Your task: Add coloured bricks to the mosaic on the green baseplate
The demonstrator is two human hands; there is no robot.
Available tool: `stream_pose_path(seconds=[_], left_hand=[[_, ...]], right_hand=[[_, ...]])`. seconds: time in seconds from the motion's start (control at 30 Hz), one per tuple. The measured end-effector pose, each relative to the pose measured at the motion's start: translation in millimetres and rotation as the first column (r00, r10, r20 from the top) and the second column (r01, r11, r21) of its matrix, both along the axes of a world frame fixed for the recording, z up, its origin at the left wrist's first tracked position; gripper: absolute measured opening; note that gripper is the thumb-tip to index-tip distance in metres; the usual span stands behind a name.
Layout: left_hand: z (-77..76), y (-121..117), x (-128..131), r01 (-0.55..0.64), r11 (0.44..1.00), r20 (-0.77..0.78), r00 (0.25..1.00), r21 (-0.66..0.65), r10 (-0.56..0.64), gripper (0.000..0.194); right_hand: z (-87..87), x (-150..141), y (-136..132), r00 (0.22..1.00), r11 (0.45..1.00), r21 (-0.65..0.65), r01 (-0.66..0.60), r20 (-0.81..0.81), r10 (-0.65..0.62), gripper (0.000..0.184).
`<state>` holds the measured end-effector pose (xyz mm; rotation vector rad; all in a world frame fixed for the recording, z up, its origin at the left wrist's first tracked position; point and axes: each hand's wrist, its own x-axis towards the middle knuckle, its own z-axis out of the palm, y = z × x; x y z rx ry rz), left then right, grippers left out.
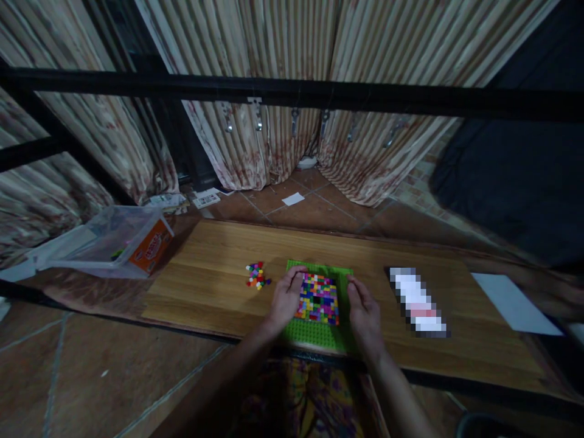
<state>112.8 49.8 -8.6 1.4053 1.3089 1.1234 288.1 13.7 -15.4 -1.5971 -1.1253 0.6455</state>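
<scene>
Transparent plastic makes the box (pixel 109 267) at the far left, which carries an orange label (pixel 149 248); inside it I see something yellow-green, too dim to be recognised. To the right of it, on the wooden worktop (pixel 201 277), lies a small heap of loose bricks (pixel 258 277) in mixed colours, not fixed to anything. Next comes the left hand (pixel 287 295), whose bent fingers are at the left side of the brick block (pixel 323 288); whether its grip holds a brick, I cannot tell. This block covers the middle of the green baseplate (pixel 314 336), and I judge it nearly full: near its centre remains a dark spot, perhaps a gap, while the green studs around are bare. The right hand (pixel 365 310) is at the plate's right edge, its grip narrow, but I cannot tell if it is holding something. Further right lie a pixelated oblong (pixel 417 304) and a white sheet (pixel 515 304).
</scene>
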Motion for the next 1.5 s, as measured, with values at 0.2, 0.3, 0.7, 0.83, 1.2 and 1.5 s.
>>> stream_pose_path(seconds=[0.2,0.3,0.7,0.83,1.2,1.5], left_hand=[[11.4,-25.8,-11.5,0.024,0.980,-0.290,0.956,0.198,0.035,0.048],[6.6,-44.6,-11.2,0.121,0.958,-0.432,0.902,0.260,0.003,0.055],[-4.2,-62.7,-4.2,0.057,0.991,-0.370,0.929,0.124,-0.007,0.065],[-4.2,-65.7,-22.3,0.017,0.996,-0.313,0.950,0.091,0.012,0.061],[-11.8,-74.1,-97.1,-0.117,0.937,-0.531,0.798,0.329,0.287,0.017],[-10.0,-46.5,-96.5,-0.148,0.940,-0.627,0.711,0.308,0.318,0.014]], right_hand=[[4.5,-4.6,-32.8,0.993,0.998,-0.039,-0.055,0.106,0.059,0.044],[9.0,-20.2,-36.8,0.978,0.992,-0.041,-0.120,0.166,0.125,0.043],[0.0,-29.2,-38.7,0.978,0.979,-0.080,-0.186,0.084,0.192,0.048],[-1.2,-13.2,-45.2,0.998,0.998,-0.040,-0.056,-0.015,0.056,0.044],[12.2,-30.0,-85.6,0.978,0.994,0.031,-0.108,0.181,0.101,0.027],[-4.0,-59.7,-108.2,0.856,0.895,0.108,-0.432,0.360,0.370,0.024]])
